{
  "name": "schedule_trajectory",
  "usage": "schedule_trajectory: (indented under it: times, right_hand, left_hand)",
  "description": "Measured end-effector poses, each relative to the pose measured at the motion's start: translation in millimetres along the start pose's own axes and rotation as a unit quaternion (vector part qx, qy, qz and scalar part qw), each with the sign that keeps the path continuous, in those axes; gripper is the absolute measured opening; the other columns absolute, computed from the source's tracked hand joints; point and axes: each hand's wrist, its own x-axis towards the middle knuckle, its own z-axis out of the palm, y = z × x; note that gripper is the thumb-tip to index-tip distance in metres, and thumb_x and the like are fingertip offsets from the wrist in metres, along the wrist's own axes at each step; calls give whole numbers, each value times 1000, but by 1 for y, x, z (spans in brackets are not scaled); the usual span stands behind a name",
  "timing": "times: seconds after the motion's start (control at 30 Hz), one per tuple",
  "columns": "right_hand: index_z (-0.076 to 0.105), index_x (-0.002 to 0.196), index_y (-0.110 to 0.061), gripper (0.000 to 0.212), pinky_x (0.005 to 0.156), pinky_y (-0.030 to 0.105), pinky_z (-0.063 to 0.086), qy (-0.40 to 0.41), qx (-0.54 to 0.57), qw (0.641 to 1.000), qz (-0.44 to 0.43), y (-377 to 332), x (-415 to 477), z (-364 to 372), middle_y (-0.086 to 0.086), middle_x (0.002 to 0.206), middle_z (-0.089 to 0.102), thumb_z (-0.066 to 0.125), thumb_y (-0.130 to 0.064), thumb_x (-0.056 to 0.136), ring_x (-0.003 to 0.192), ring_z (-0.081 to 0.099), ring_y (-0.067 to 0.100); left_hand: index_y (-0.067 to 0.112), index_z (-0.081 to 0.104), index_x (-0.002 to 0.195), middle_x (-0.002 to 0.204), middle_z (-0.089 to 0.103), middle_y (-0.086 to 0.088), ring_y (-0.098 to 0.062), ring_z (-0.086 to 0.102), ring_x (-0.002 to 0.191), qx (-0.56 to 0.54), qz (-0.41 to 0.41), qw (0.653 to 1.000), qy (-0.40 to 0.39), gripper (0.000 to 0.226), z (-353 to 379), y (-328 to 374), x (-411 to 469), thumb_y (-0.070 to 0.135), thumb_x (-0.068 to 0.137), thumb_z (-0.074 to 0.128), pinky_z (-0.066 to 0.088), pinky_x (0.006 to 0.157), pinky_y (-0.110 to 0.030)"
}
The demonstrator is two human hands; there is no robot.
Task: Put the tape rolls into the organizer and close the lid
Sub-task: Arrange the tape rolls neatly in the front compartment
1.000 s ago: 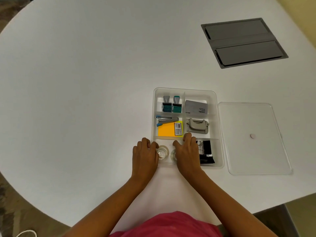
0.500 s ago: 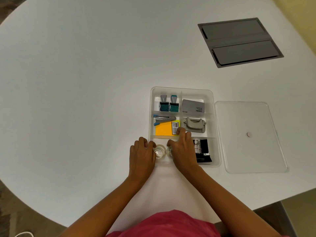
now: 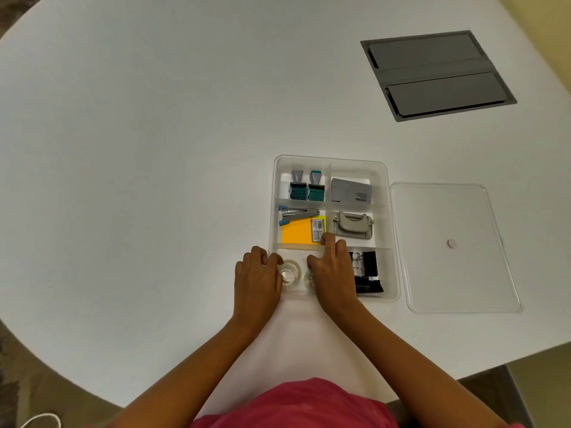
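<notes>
Left hand [image 3: 256,281]: resting at the near-left corner of the organizer, fingers [image 3: 272,261] curled loosely against the left tape roll [image 3: 289,274]; touching it from the side, but cannot tell whether pinching or merely steadying.
Right hand [image 3: 332,273]: lying over the right tape roll [image 3: 309,278], fingers bent and reaching past it to the divider; hiding most of that roll, so cannot tell whether gripping.
Tape rolls: sitting side by side in the near-left compartment, directly between the two sets of fingers; apparently already inside.
Handling: likely being light, rigid little hoops of glossy clear film; probably slick on the outer face and prone to rolling on edge, so best taken across the rim, thumb and forefinger on opposite sides, or hooked through the core.
Binder clips [image 3: 366,273]: lying just right of the right fingers; black, hard, with wire handles.
Sticky notes [image 3: 298,231]: sitting just beyond the fingertips; flat orange-yellow pad.
Hole punch [image 3: 352,225]: lying beyond and right; grey metal.
Organizer [image 3: 391,230]: translucent rigid plastic, rounded corners, thin dividers.
Lid [image 3: 454,248]: lying flat on the table [image 3: 139,149], well right of the fingers, beside the organizer; clear, thin, probably flexing slightly, best lifted by its long edges.
</notes>
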Motion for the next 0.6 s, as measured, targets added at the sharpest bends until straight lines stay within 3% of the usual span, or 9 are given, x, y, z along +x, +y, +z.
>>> schedule_trajectory:
  times: [0.27, 0.43, 0.6]
  right_hand:
    - [64, 110, -12, 27, 96, 33, 40, 0, 26, 1000, -1, -2, -2, -4, 17, 144, 33, 66, -4, 84, 122, 38, 31]
    - [68, 97, -7, 43, 72, 34, 54, 60, 72, 995, 17, -13, -6, -13, 23, 118, 57, 82, 8, 59, 99, 57, 33]
    - [71, 90, -6, 30, 68, 36, 54, 63, 71, 995, -9, -25, -3, -8, 17, 98, 62, 85, -17, 66, 87, 59, 30]
  left_hand:
    - [8, 68, 91, 85, 61, -14, -25, 56, 72, -13, -6, 1000, -3, 14, -1, 1, 0, 16, 79, 71, 48, 60, -33]
    - [10, 67, 103, 92, 62, -15, -25, 57, 80, -34, -17, 999, -4, 24, -1, 1, -2, 22, 83, 68, 44, 67, -31]
    - [11, 63, 115, 95, 62, -15, -25, 55, 81, -81, -51, 995, 4, 34, -3, 4, -2, 24, 85, 67, 41, 68, -28]
